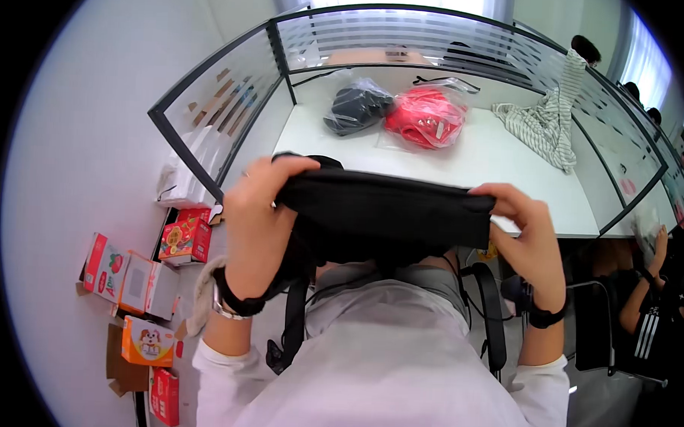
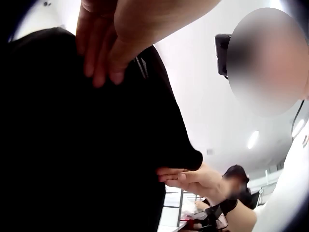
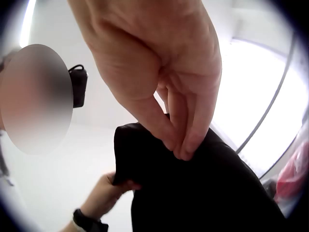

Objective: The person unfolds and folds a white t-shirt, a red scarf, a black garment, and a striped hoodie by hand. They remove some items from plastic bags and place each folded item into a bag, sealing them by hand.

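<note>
We hold the soft black fabric piece [image 1: 391,211] raised near the white tabletop [image 1: 483,160]; our left hand [image 1: 257,214] and right hand [image 1: 533,239], set apart, grip its opposite ends. A red bundle in clear plastic [image 1: 426,120] lies on the tabletop.

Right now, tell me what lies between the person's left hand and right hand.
Black cloth spans the stretch from the left hand to the right hand; the head view shows this.
</note>
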Demonstrator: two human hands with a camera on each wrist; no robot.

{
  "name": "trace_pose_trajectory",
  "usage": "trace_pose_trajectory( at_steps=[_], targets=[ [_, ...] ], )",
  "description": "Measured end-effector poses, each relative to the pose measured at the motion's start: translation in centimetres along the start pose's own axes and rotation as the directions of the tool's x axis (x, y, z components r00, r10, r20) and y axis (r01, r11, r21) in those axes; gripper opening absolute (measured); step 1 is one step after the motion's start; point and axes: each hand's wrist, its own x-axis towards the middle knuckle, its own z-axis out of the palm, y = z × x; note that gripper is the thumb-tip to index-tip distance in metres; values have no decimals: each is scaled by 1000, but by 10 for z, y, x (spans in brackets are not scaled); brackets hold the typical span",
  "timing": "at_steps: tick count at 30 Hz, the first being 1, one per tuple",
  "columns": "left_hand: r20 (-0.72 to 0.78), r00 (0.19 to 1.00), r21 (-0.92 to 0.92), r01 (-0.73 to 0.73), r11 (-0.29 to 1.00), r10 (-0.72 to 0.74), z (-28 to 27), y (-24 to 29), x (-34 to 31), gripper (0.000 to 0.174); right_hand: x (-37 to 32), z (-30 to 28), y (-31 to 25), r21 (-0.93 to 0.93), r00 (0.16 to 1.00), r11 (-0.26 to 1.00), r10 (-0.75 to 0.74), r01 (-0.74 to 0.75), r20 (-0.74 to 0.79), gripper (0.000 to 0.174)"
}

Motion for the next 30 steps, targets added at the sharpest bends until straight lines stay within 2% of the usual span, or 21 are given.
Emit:
trace_pose_trajectory(
  at_steps=[1, 3, 5, 7, 8, 9, 10, 11, 12, 14, 15, 17, 18, 19, 21, 22, 24, 25, 27, 28, 30],
  targets=[
    [-30, 996, 61, -87, 994, 89, -9, 4, 11, 28, 4, -3, -5, -195, 995, 979, -80, 68, -54, 35],
    [-90, 965, 192, -226, 955, 247, -25, 21, 37, 22, 18, -16, -16, -412, 967, 898, -222, 155, -120, 26],
    [-132, 926, 321, -297, 899, 353, -40, 31, 61, 21, 35, -29, -33, -500, 912, 828, -377, 253, -162, 21],
    [-123, 949, -220, -313, 924, 292, -47, 23, 91, 14, 56, -43, -49, -565, 796, 715, -584, 411, -160, 17],
    [32, 998, -465, -32, 885, 53, -53, 31, 96, 19, 64, -48, -42, -372, 770, 814, -561, 445, -305, 18],
    [241, 960, -630, 266, 730, -142, -61, 45, 103, 27, 68, -55, -47, -275, 853, 903, -410, 330, -322, 27],
    [387, 905, -685, 410, 602, -176, -67, 44, 111, 40, 73, -64, -57, -177, 911, 957, -275, 229, -307, 30],
    [381, 910, -687, 398, 607, -166, -70, 47, 115, 40, 78, -71, -66, -81, 950, 989, -138, 120, -279, 32],
    [395, 909, -628, 372, 683, -132, -73, 48, 120, 40, 88, -71, -67, -55, 928, 961, -275, 270, -250, 36],
    [465, 883, -407, 270, 872, -56, -84, 36, 131, 41, 96, -89, -72, -276, 923, 953, -214, 125, -320, 44],
    [460, 886, -409, 262, 874, -50, -94, 34, 135, 41, 102, -97, -85, -433, 931, 901, -179, 25, -319, 49],
    [661, 750, -95, 54, 994, 23, -110, 35, 141, 43, 98, -97, -103, -323, 934, 883, -358, 340, 3, 43],
    [683, 729, -88, 142, 986, -44, -116, 35, 144, 43, 93, -104, -110, -557, 915, 749, -401, 360, 52, 45],
    [649, 754, 1, 138, 990, -105, -121, 32, 146, 42, 96, -110, -120, -602, 939, 722, -301, 340, 169, 46],
    [545, 821, 191, 77, 979, -171, -127, 27, 153, 31, 92, -108, -132, -620, 963, 737, -219, 268, 156, 39],
    [538, 826, 189, 78, 979, -169, -128, 25, 155, 31, 95, -110, -133, -624, 961, 732, -224, 274, 159, 39],
    [343, 939, 382, -155, 911, 16, -130, 20, 158, 32, 105, -117, -136, -794, 887, 475, -429, 380, 168, 35],
    [307, 946, 500, -250, 829, 100, -132, 23, 159, 32, 104, -115, -147, -813, 900, 469, -413, 343, 142, 32],
    [232, 966, 605, -234, 761, 113, -143, 21, 166, 31, 112, -120, -160, -906, 905, 322, -405, 276, 132, 31],
    [219, 969, 608, -230, 760, 118, -148, 11, 173, 31, 114, -118, -169, -908, 900, 312, -415, 280, 135, 31],
    [242, 953, 592, -295, 750, 184, -149, 6, 184, 34, 110, -126, -177, -940, 983, 341, -173, -4, -67, 27]
  ],
)
